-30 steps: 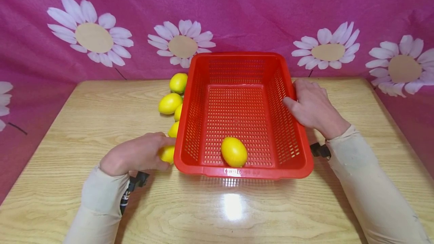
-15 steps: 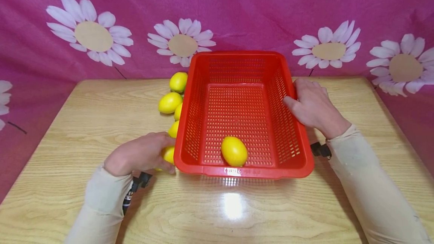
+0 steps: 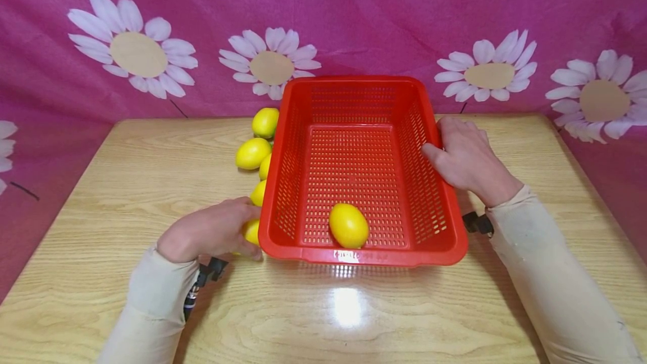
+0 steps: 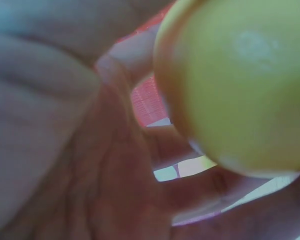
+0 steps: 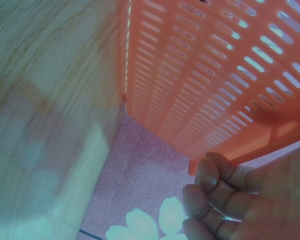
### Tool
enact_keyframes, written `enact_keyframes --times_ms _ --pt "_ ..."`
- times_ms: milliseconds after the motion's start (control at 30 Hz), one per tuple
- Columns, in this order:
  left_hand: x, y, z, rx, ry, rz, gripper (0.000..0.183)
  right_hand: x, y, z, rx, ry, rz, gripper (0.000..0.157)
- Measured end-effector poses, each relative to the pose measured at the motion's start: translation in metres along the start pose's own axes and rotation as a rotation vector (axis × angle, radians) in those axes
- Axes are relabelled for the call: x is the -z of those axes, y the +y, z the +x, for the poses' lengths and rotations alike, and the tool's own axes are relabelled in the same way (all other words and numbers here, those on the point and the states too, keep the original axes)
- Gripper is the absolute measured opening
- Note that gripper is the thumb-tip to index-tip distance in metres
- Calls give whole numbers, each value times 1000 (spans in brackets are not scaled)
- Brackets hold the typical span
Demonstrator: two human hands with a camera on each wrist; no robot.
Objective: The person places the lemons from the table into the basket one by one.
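Observation:
A red perforated plastic basket (image 3: 384, 258) sits mid-table, and one yellow lemon (image 3: 349, 226) lies inside near its front wall. My right hand (image 3: 467, 156) grips the basket's right rim, thumb on the inner side; curled fingers (image 5: 205, 200) show below the rim in the right wrist view. Beside the basket's front left corner, my left hand (image 3: 209, 232) holds a lemon (image 3: 251, 231) between thumb and fingers. That lemon (image 4: 240, 90) fills much of the left wrist view, the fingers curved around its far side. The basket's rim partly hides it from above.
Several more lemons line the basket's left side, among them a greenish-yellow lemon (image 3: 265, 122) at the back and a yellow lemon (image 3: 253, 154) in front of it. A pink cloth (image 3: 364, 21) with white flowers hangs behind the wooden table (image 3: 303, 319).
My left hand has shifted slightly right toward the basket, its fingers now farther round the lemon at the front left corner. My right hand and the basket stay in place.

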State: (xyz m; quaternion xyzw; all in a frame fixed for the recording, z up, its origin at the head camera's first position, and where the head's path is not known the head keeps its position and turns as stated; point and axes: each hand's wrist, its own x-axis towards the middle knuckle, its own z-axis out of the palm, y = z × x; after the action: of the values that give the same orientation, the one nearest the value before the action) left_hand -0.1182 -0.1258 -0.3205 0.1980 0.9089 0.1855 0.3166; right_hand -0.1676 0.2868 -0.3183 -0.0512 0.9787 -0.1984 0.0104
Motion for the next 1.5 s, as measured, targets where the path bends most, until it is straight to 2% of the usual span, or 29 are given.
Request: enact_keyframes --times_ms 400,633,733,833,1067,1167,1500 --pt "-1 0 -1 -24 7 54 43 0 0 1 8 5 -10 37" --pt "1 1 -8 33 -15 -2 52 0 0 0 5 0 -5 38" --pt "3 2 -11 36 -22 -5 52 0 0 0 6 -1 -3 38" --pt "5 2 -13 6 -15 1 48 0 0 0 9 0 -1 38" --pt "7 3 -16 -108 48 49 43 0 0 0 10 5 3 39" --pt "8 4 -17 -105 54 28 44 0 0 0 13 5 2 38" --pt "11 3 -22 -188 161 118 52 0 0 -1 13 5 -5 36"
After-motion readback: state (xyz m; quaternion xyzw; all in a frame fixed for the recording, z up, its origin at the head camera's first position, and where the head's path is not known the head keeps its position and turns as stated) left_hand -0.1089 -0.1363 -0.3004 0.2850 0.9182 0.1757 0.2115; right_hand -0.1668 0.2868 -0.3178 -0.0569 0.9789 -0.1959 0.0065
